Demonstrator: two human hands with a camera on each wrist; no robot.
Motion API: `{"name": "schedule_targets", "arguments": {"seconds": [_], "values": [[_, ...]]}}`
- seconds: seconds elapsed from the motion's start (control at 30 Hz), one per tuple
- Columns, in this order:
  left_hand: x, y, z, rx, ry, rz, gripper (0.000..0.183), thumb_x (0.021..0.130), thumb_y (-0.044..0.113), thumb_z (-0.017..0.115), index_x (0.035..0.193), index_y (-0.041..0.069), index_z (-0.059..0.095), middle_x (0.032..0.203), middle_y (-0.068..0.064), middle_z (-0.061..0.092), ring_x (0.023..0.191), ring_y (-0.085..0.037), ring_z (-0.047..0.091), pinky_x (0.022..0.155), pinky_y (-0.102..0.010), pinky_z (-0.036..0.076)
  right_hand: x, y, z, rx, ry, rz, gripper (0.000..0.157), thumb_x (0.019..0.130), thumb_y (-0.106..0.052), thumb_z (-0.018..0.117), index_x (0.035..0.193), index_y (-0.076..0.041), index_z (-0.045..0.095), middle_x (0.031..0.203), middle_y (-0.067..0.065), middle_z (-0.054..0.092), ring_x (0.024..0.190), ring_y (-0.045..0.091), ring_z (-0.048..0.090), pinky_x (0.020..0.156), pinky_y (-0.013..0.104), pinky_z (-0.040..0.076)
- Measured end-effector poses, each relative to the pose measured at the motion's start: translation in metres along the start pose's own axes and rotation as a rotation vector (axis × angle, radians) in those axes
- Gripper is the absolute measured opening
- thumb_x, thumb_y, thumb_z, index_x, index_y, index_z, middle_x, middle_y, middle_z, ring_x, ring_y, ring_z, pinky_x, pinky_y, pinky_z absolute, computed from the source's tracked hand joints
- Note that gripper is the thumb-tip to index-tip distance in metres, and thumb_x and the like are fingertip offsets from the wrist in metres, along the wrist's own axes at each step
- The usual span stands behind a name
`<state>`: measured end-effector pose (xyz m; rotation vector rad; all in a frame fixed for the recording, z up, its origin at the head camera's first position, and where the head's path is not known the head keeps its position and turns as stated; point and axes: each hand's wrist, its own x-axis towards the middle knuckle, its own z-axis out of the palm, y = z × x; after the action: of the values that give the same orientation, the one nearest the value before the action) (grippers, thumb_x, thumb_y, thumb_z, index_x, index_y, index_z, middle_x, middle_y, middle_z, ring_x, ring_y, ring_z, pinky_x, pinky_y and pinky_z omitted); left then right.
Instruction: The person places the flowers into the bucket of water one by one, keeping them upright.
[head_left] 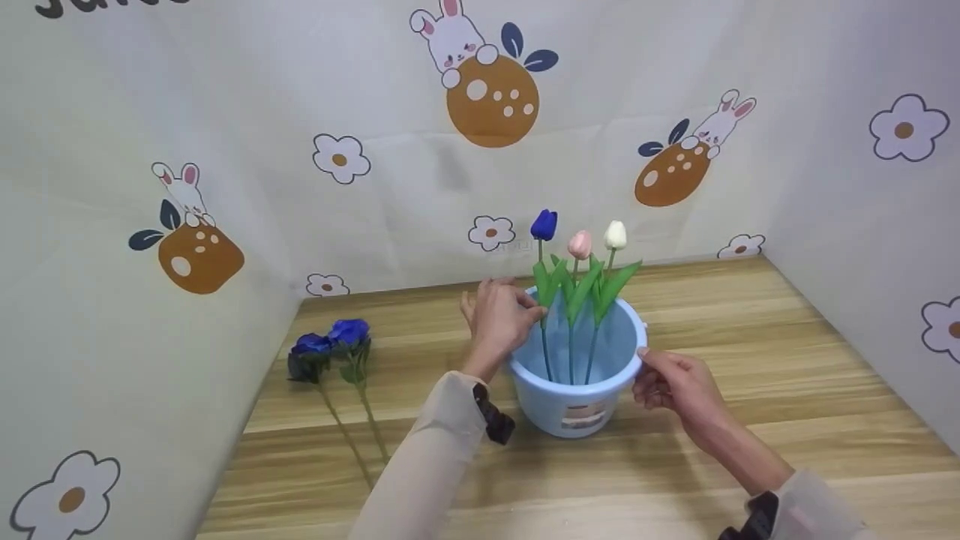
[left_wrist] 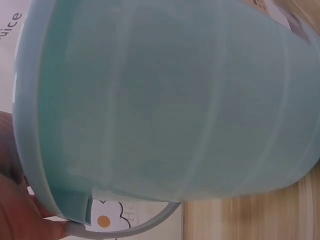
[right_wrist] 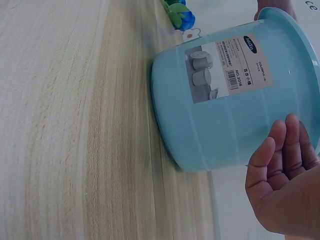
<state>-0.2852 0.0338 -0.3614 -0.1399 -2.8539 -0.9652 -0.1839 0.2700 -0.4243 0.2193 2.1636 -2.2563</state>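
Rightward, tabletop stretches past the right hand gripping the bucket rim, the arched left hand pinching a blue tulip.

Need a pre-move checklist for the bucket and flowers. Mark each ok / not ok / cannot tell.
1. Bucket upright on the table: ok.
2. Right hand at the bucket's rim: ok.
3. Blue tulip, pink tulip and white tulip in the bucket: ok.
4. Left hand free of the blue tulip's stem: not ok, fingertips are right at it; grip unclear.
5. Blue roses in the bucket: not ok, lying on the table.
6. Tulip stems touching bottom: cannot tell, lower ends hidden.
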Motion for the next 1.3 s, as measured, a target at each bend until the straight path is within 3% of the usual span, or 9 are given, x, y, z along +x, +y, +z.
{"name": "schedule_targets", "arguments": {"seconds": [0.57,0.83,1.3], "values": [[0.0040,0.0020,0.0015,0.066,-0.040,0.025,0.009,0.094,0.024,0.080,0.099,0.018,0.085,0.148,-0.003,0.065,0.156,-0.034,0.038,0.129,-0.068,0.006,0.0002,-0.0004,-0.0007,-0.015,-0.002,0.006,0.038,0.108,-0.022,0.058,0.075,-0.007,0.069,0.068,0.002,0.068,0.064,0.014,0.064,0.060,0.027,0.056],[0.0059,0.0007,0.0019,0.157,-0.002,0.074,0.008,0.093,0.022,0.080,0.092,0.017,0.085,0.130,-0.003,0.072,0.137,-0.027,0.052,0.127,-0.066,0.018,-0.0004,-0.0002,-0.0003,0.005,-0.009,0.002,0.036,0.107,-0.021,0.059,0.076,-0.006,0.070,0.066,0.002,0.066,0.062,0.014,0.064,0.059,0.026,0.054],[0.0065,0.0005,0.0032,0.180,-0.027,0.070,0.008,0.091,0.023,0.082,0.095,0.016,0.085,0.130,-0.004,0.071,0.138,-0.028,0.051,0.127,-0.063,0.021,-0.0004,-0.0007,-0.0016,-0.021,-0.009,0.015,0.038,0.108,-0.024,0.058,0.076,-0.007,0.070,0.069,0.002,0.068,0.065,0.015,0.065,0.062,0.027,0.056]]}}
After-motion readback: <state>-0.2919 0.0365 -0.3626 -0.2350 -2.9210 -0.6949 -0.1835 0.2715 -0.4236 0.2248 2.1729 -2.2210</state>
